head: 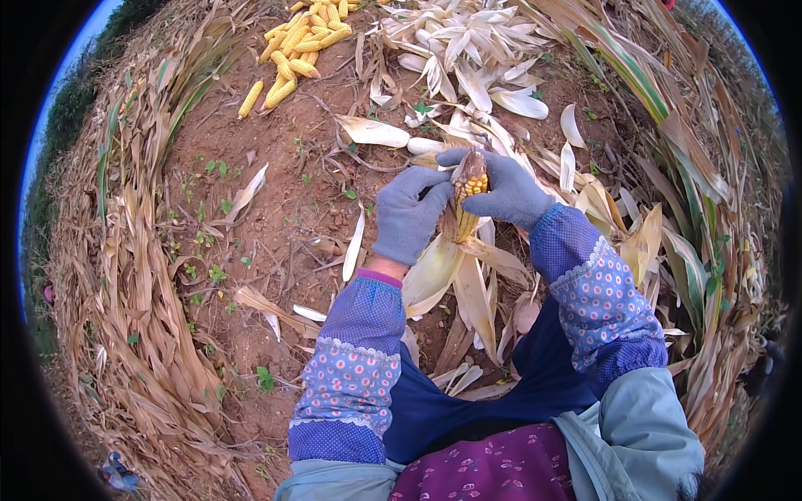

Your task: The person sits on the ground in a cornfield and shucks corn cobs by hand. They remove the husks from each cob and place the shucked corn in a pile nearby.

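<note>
An ear of corn (467,206) stands tip-up between my hands, its yellow kernels bare along one side and brown silk at the tip. Pale husk leaves (437,269) are peeled down and hang from its base. My right hand (504,188), in a grey knit glove, is closed around the upper ear, thumb across the kernels. At the left side of the ear, my gloved left hand (413,210) pinches near the silk and husk edge; its fingertips are partly hidden, so what exactly they grip is unclear.
Husked yellow cobs (301,44) lie heaped on the reddish soil ahead to the left. A pile of stripped husks (463,37) lies ahead to the right. Dry cornstalks and leaves (150,300) line the left side; more stalks (683,150) stand on the right.
</note>
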Demonstrator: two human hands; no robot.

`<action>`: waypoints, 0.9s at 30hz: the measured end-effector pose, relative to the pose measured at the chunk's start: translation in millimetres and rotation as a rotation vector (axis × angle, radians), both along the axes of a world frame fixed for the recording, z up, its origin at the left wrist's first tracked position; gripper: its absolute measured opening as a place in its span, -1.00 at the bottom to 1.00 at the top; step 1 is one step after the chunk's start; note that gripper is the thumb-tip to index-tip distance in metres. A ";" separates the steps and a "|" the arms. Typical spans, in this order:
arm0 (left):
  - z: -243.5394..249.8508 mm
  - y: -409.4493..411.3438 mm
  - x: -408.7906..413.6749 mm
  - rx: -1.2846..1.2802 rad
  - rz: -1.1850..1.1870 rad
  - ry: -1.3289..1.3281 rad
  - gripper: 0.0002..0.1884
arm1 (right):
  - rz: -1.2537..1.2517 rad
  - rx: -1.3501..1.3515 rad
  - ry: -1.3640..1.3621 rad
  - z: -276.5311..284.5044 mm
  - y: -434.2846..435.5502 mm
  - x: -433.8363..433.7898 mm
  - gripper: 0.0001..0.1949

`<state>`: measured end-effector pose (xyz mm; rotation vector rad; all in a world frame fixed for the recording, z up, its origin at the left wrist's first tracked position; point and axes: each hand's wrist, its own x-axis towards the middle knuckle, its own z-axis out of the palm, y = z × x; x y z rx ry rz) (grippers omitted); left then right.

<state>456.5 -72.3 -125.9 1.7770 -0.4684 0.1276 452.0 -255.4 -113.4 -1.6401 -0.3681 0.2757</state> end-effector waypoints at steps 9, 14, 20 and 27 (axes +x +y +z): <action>-27.7 6.9 14.8 -0.118 0.342 0.287 -0.85 | -0.013 -0.060 -0.057 0.2 -0.6 -2.2 -0.42; -66.7 48.5 47.4 -0.622 0.495 0.534 -0.92 | -0.227 0.030 -0.094 -0.4 -12.9 8.1 -0.50; -71.9 95.6 66.0 -0.713 0.729 0.638 -0.78 | -0.562 0.507 -0.036 11.3 -69.8 20.8 -0.56; -64.2 98.2 61.5 0.247 0.440 0.448 -0.43 | -0.503 0.068 -0.217 5.2 -55.7 13.2 -0.51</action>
